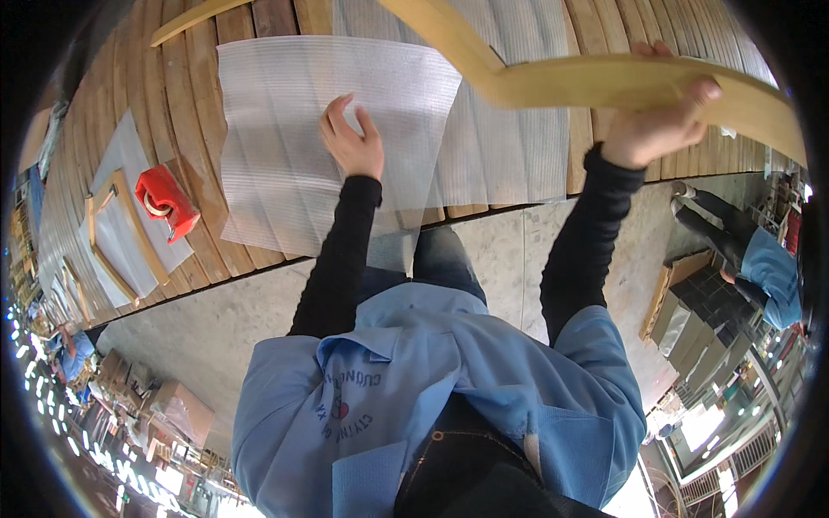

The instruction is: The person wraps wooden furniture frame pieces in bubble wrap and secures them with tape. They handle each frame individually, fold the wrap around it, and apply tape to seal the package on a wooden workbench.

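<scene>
My right hand is wrapped round a long, bent piece of pale wood, which looks like part of a furniture frame. The wood is raised over the slatted bench, running from the top middle to the right edge, with a kink near its middle. Over a sheet of translucent foam wrap my left hand hovers, its fingers curled but apart and nothing between them. More foam wrap lies to the right, under the wood.
A red tape dispenser stands left on the slatted wooden bench. Beside it a small wooden frame rests on foam. Another wooden piece lies at the far left. A person is at the right, near stacked cartons.
</scene>
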Demonstrator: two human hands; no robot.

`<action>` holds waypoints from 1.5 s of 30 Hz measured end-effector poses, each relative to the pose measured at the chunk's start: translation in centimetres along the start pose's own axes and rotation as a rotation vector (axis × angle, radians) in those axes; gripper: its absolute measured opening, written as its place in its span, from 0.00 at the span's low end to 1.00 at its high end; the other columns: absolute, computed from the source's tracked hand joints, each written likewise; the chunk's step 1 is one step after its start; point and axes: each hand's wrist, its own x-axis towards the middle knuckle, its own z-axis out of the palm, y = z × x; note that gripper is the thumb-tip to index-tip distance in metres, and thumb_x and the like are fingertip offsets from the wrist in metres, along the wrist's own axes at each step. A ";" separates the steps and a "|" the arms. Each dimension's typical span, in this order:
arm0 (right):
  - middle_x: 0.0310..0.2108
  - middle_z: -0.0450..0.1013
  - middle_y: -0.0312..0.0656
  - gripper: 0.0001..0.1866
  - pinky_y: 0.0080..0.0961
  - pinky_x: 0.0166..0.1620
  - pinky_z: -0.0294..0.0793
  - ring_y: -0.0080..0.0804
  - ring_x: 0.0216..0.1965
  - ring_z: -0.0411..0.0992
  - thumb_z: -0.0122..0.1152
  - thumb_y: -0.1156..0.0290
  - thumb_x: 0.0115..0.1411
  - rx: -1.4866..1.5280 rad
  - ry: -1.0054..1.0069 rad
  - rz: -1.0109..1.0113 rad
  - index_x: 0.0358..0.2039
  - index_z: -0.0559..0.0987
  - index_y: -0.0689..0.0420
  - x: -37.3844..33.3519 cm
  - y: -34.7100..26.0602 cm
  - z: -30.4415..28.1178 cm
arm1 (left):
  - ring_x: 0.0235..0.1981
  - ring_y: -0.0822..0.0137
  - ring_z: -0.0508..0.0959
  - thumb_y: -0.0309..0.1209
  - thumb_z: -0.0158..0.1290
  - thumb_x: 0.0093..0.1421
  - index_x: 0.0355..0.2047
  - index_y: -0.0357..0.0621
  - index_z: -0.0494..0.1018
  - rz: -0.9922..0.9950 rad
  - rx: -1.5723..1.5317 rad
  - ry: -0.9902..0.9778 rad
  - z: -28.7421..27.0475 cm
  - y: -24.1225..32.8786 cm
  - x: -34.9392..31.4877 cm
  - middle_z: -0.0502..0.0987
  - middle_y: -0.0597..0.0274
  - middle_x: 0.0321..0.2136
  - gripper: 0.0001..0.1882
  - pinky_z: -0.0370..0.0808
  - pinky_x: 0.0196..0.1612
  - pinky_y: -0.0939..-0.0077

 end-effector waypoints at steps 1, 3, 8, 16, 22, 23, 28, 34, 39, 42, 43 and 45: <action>0.34 0.79 0.58 0.36 0.39 0.36 0.84 0.45 0.32 0.80 0.60 0.42 0.66 -0.037 -0.013 0.054 0.43 0.73 0.72 0.0 0.3 -0.7 | 0.70 0.48 0.59 0.61 0.59 0.58 0.67 0.36 0.58 0.090 0.362 0.004 -0.5 -0.8 -2.0 0.60 0.43 0.68 0.49 0.53 0.67 0.32; 0.34 0.79 0.57 0.37 0.38 0.36 0.84 0.44 0.31 0.80 0.60 0.40 0.65 -0.094 -0.044 0.163 0.44 0.73 0.71 -1.2 1.6 -1.7 | 0.74 0.43 0.43 0.63 0.63 0.52 0.72 0.39 0.48 -0.132 0.527 -0.335 -0.7 -0.2 -4.6 0.48 0.40 0.72 0.61 0.41 0.66 0.22; 0.30 0.79 0.55 0.34 0.38 0.31 0.83 0.42 0.27 0.80 0.62 0.43 0.65 -0.116 -0.130 0.749 0.40 0.74 0.70 -7.6 13.7 -0.5 | 0.75 0.36 0.32 0.64 0.66 0.48 0.75 0.39 0.39 -0.143 0.395 -0.464 -1.1 -2.7 -6.7 0.37 0.37 0.75 0.69 0.32 0.64 0.15; 0.40 0.76 0.56 0.35 0.39 0.36 0.81 0.45 0.40 0.80 0.66 0.41 0.59 -0.946 -0.323 0.666 0.43 0.74 0.67 -10.9 26.5 -2.9 | 0.72 0.34 0.49 0.29 0.53 0.65 0.63 0.39 0.63 0.164 0.018 -0.037 -5.4 -0.9 -5.0 0.53 0.37 0.69 0.26 0.53 0.69 0.40; 0.59 0.63 0.56 0.43 0.48 0.58 0.73 0.53 0.61 0.66 0.75 0.43 0.49 -1.438 -0.668 0.353 0.55 0.72 0.63 -10.9 21.7 0.3 | 0.54 0.56 0.75 0.30 0.59 0.60 0.52 0.57 0.75 0.699 0.058 -0.423 3.7 1.6 11.7 0.77 0.64 0.50 0.19 0.68 0.55 0.51; 0.61 0.63 0.53 0.40 0.49 0.61 0.70 0.51 0.64 0.64 0.75 0.45 0.50 -1.434 -0.708 0.247 0.56 0.73 0.59 -11.7 21.5 0.9 | 0.52 0.57 0.75 0.31 0.60 0.60 0.50 0.58 0.75 0.728 0.161 -0.530 5.2 1.1 13.4 0.77 0.65 0.48 0.18 0.69 0.53 0.53; 0.68 0.61 0.31 0.22 0.71 0.69 0.47 0.35 0.75 0.49 0.67 0.60 0.59 -1.426 -1.185 -0.116 0.54 0.76 0.39 -15.6 21.4 -0.1 | 0.45 0.60 0.77 0.33 0.61 0.59 0.41 0.57 0.75 0.922 0.467 -1.006 7.6 1.8 19.0 0.77 0.69 0.35 0.10 0.69 0.45 0.57; 0.41 0.78 0.38 0.11 0.43 0.59 0.74 0.38 0.48 0.77 0.66 0.68 0.56 -0.976 -1.470 -0.139 0.40 0.79 0.54 -16.4 16.2 -1.4 | 0.31 0.58 0.78 0.32 0.63 0.58 0.35 0.50 0.75 1.028 0.062 -1.032 0.8 3.5 16.0 0.76 0.65 0.30 0.08 0.72 0.34 0.63; 0.37 0.76 0.39 0.13 0.32 0.52 0.81 0.35 0.44 0.78 0.63 0.70 0.51 -0.893 -1.372 -0.338 0.38 0.78 0.57 -24.1 8.6 -6.4 | 0.32 0.57 0.80 0.36 0.64 0.57 0.43 0.49 0.75 0.986 0.082 -1.343 -5.8 2.1 10.0 0.79 0.62 0.34 0.16 0.76 0.35 0.64; 0.43 0.77 0.38 0.16 0.33 0.57 0.78 0.35 0.50 0.77 0.63 0.72 0.52 -0.921 -1.336 -0.299 0.44 0.81 0.57 -28.5 8.7 -8.6 | 0.45 0.56 0.77 0.39 0.67 0.54 0.52 0.52 0.73 1.003 0.089 -1.012 -3.5 2.0 7.7 0.76 0.60 0.43 0.26 0.74 0.46 0.61; 0.45 0.77 0.39 0.18 0.35 0.59 0.77 0.35 0.53 0.76 0.63 0.72 0.53 -0.931 -1.315 -0.287 0.46 0.81 0.57 -29.6 8.9 -8.9 | 0.48 0.56 0.76 0.39 0.67 0.54 0.53 0.52 0.72 0.986 0.153 -0.954 -2.9 1.8 7.5 0.75 0.60 0.45 0.27 0.73 0.48 0.59; 0.50 0.75 0.40 0.22 0.38 0.63 0.72 0.35 0.57 0.72 0.63 0.72 0.53 -0.961 -1.294 -0.273 0.50 0.80 0.56 -30.8 8.6 -9.7 | 0.52 0.55 0.73 0.39 0.70 0.48 0.56 0.51 0.71 0.934 0.311 -1.066 -2.3 0.5 6.1 0.73 0.59 0.48 0.35 0.70 0.51 0.57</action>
